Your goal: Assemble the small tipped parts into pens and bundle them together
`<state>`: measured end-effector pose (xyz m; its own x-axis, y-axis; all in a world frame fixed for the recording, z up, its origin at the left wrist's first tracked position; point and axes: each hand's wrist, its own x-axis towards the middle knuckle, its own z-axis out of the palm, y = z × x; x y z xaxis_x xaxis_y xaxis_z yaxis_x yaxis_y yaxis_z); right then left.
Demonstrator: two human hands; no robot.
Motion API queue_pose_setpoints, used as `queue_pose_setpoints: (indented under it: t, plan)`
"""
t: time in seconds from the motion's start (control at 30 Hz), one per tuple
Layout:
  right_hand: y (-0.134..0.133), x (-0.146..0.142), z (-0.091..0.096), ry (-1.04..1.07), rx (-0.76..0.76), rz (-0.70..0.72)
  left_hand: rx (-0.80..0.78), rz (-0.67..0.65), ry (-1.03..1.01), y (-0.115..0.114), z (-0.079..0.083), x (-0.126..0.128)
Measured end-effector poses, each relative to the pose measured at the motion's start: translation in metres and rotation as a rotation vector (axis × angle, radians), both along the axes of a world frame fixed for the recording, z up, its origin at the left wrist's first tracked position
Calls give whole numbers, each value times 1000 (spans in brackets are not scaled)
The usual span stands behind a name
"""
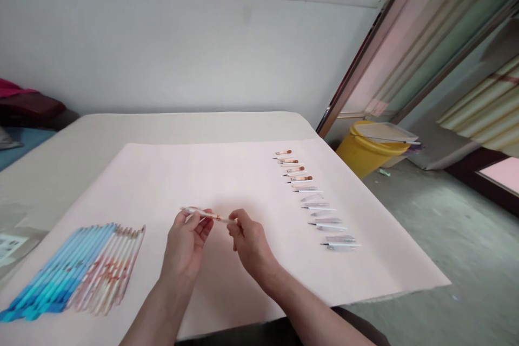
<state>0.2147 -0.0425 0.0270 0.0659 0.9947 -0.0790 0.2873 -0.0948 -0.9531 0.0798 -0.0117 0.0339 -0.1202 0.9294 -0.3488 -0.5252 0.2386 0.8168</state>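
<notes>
A slim white pen (206, 214) with reddish-brown print is held above the middle of the sheet, lying nearly level. My left hand (182, 248) grips its barrel between thumb and fingers. At the other end, my right hand (251, 246) pinches the pen's right tip, partly hiding it. Left of my hands lie rows of blue pens (67, 265) and white pens with reddish print (111, 270). On the right side, a column of small sets holds pen refills (324, 208) with dark tips and clear pieces (340, 239); the far sets include brown-ended pieces (302, 179).
A pale pink sheet (194, 173) covers much of the cream table (194, 124). A plastic bag (16, 243) lies at the left edge. Beyond the table's right side stands a yellow bucket (359, 146) on the floor. A white wall (182, 54) rises behind.
</notes>
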Motion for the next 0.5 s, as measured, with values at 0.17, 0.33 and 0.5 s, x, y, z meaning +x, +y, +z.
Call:
queue_pose_setpoints:
  t: [0.17,0.33,0.5]
  plan:
    - [6,9,2,210,-188,86,-16,-73,-29,-2,1,-1]
    - [5,10,3,141,-149,35,-15,-57,-13,-2,-1,2]
    - [2,2,2,-2,-48,-16,2,-21,-14,-2,-2,1]
